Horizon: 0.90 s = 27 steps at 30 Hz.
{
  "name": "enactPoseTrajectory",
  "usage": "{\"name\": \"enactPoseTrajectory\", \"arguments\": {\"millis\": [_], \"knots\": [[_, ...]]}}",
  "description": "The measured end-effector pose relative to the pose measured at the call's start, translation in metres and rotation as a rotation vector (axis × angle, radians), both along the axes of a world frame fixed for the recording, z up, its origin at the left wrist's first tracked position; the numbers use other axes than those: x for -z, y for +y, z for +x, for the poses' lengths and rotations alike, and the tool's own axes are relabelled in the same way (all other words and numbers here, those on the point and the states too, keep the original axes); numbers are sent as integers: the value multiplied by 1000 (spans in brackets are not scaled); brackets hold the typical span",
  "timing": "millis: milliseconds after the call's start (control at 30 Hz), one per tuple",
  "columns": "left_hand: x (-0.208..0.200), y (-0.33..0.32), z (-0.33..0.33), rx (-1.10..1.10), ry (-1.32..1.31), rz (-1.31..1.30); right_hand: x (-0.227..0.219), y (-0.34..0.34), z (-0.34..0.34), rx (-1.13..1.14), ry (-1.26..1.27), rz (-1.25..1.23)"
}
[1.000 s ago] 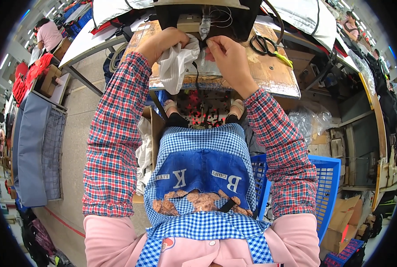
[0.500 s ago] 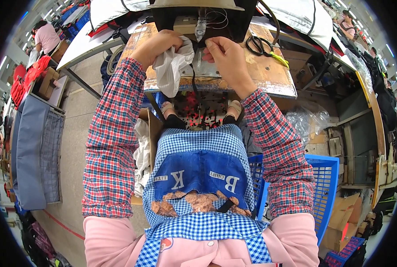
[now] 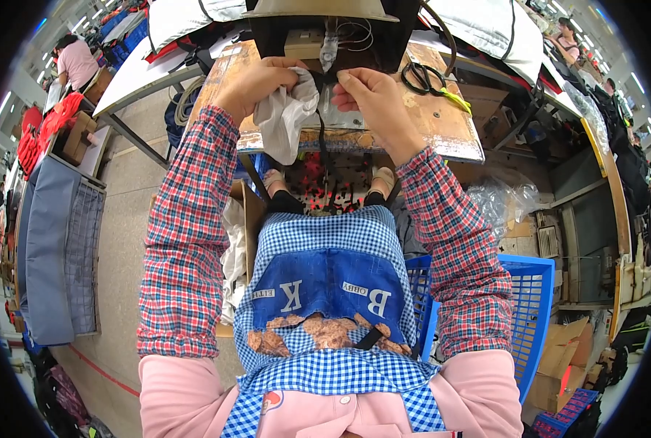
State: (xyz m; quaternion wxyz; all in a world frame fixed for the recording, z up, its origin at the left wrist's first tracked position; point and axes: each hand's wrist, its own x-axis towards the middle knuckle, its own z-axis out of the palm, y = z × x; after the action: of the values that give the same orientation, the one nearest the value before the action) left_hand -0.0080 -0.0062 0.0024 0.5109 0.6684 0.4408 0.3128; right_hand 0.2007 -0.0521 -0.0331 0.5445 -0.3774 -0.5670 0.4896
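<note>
White fabric piece sits at the near edge of the sewing table, left of centre, its lower half draped over that edge and hanging free. Judgement: light, limp, no stiffness of its own; it will sag and bunch wherever you don't support it. Looks thin and a bit slick, so pinch it, don't palm it.

Your left hand is closed on its upper part, fingers curled over a bunched fold. Best hold is there, near the top edge close to the needle, with the hanging part left loose.

Your right hand is just right of the fabric, thumb and forefinger pinched together on something small beside the black strap; I cannot tell whether that is thread or the strap's end. The strap runs from under the sewing machine head down over the near edge. Narrow, flexible, stiffer than the cloth, I'd guess.

Black scissors lie toward the far right corner of the table, well apart from both hands.
</note>
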Motion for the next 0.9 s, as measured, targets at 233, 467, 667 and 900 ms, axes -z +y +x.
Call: {"name": "enactPoseTrajectory", "arguments": {"millis": [233,467,667,900], "knots": [[14,-52,1,116,-322,-346,13,-47,-12,-247,226,-226],[39,-95,-10,-185,120,482,22,-75,-24,-257,322,-310],[23,-154,7,-159,445,854,12,-83,-27,-265,119,-300],[7,-141,-13,-9,321,593,0,-80,-7,-378,-13,-189]]}}
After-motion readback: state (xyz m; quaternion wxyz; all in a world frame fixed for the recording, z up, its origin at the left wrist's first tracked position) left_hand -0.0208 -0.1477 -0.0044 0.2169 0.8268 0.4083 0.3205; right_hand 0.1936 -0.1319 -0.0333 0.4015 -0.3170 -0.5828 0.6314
